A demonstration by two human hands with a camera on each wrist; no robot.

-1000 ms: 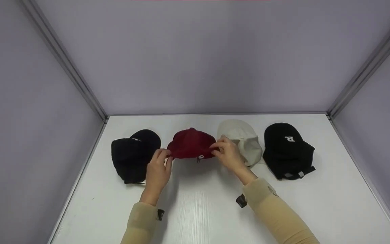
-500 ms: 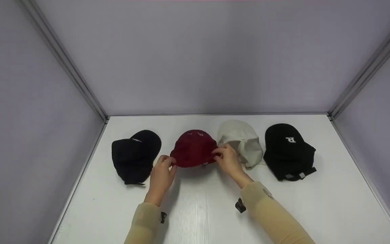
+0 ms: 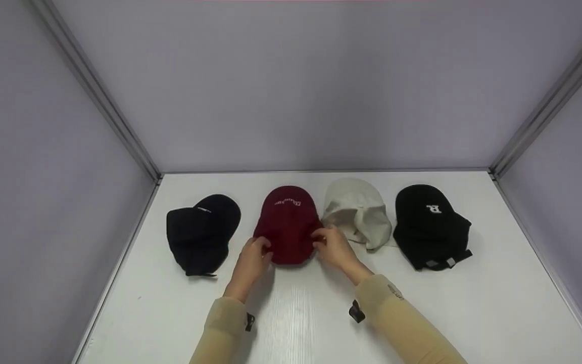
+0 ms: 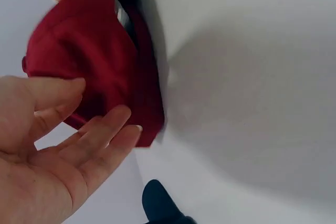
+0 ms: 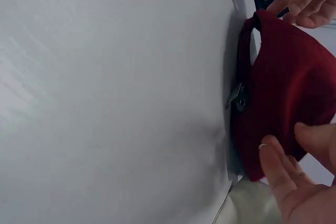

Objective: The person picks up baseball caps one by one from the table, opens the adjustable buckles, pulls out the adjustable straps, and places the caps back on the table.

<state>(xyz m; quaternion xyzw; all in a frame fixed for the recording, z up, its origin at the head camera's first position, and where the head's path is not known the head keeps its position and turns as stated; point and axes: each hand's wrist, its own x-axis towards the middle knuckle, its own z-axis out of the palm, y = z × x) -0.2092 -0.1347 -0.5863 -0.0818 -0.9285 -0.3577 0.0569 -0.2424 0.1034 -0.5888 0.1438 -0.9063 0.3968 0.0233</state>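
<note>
A dark red baseball cap (image 3: 289, 222) lies on the white table between both hands, its brim toward the back wall and light lettering on its front. At its left side, my left hand (image 3: 251, 259) has thumb and fingers spread apart, fingertips at the fabric. My right hand (image 3: 336, 248) is at the cap's right side, thumb and fingertips apart with cloth close behind them. In the right wrist view, a metal strap buckle (image 5: 239, 98) shows at the rear opening of the cap. Neither wrist view shows the cloth pinched.
To the left lies a dark navy cap (image 3: 201, 235). A cream cap (image 3: 355, 194) sits just right of the red one, and a black cap with a white R (image 3: 425, 222) lies farther right. Grey panels (image 3: 291, 86) enclose the table (image 3: 170, 323).
The red cap was held raised and tipped; it has come down nearer the front and lies flat, brim and lettering visible. Both hands moved toward the front with it and loosened their grip.
</note>
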